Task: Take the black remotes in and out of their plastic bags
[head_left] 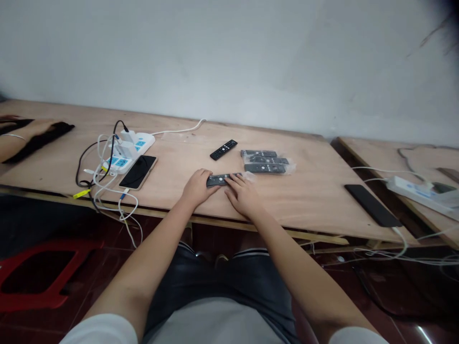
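A dark remote in a clear plastic sleeve (217, 180) lies near the table's front edge, between my hands. My left hand (199, 187) grips its left end, thumb below and fingers above. Over its right end rest the fingers of my right hand (243, 192), spread a little, with the sleeve's loose end showing beyond them. Farther back, a bare black remote (224, 149) lies slanted on the wood. To the right of it are three bagged remotes (267, 168), stacked one behind another in a group.
On the left, a phone (139, 172) lies beside a white power strip (145, 140) with tangled cables. Another person's hand (39, 126) rests on black cloth at far left. A black phone (373, 205) lies at right, near a gap between tables. A red stool (53, 246) stands below.
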Available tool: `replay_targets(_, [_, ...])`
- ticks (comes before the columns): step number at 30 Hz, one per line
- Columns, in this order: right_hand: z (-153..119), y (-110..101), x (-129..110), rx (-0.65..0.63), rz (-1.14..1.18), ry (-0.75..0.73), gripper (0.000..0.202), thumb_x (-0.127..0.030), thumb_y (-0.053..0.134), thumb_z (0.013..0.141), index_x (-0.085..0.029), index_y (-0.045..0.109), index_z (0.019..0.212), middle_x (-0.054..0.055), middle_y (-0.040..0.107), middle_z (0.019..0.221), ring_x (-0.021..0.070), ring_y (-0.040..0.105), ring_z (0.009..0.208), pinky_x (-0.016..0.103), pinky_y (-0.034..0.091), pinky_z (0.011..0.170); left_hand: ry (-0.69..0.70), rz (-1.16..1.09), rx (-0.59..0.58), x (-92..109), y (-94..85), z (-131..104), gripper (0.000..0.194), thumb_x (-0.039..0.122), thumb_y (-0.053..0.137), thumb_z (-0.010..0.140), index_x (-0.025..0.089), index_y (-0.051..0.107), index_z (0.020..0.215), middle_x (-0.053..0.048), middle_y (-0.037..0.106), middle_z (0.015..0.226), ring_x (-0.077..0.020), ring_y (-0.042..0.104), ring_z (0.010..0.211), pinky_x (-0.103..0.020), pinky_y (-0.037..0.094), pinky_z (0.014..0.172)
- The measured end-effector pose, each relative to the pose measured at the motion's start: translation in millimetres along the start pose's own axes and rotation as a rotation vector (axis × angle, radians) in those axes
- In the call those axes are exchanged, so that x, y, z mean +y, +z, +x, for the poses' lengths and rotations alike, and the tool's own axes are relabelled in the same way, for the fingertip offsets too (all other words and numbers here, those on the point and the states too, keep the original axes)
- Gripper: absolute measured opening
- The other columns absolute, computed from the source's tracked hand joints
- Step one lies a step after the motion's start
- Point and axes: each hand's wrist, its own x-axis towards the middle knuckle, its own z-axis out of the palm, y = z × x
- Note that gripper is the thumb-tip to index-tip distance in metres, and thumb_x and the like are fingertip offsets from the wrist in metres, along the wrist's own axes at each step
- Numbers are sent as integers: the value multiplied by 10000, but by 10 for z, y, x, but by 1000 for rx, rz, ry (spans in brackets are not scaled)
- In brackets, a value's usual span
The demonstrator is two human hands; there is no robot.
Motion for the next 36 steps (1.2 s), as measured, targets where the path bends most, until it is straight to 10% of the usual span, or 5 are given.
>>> replay_targets(19, [-625, -716, 1293, 135, -324, 281, 524, -458, 495, 961, -141, 687, 1332, 201, 642, 1426, 401, 578, 1352, 602, 461, 1147, -36, 69, -71, 8, 8, 0, 343, 484, 718, 890, 200, 667, 1074, -114, 701, 1094, -310, 642, 1091, -447, 513, 988])
replay_targets(25, [-285, -546, 1106, 223, -295, 230, 507, -410, 535, 922, -111, 676, 1305, 230, 631, 1425, 398, 598, 1309, 597, 460, 1123, -3, 123, -79, 27, 19, 8, 309, 471, 680, 921, 189, 667, 1047, -125, 697, 1076, -310, 638, 1079, -452, 503, 987])
replay_targets(36, [835, 238, 400, -31, -86, 109, 643, -328, 566, 924, -77, 503, 1513, 238, 433, 1608, 357, 410, 1493, 538, 322, 1228, 6, 164, -50, 30, 36, 0, 272, 442, 685, 926, 183, 653, 1002, -106, 695, 1025, -291, 636, 1015, -428, 515, 945])
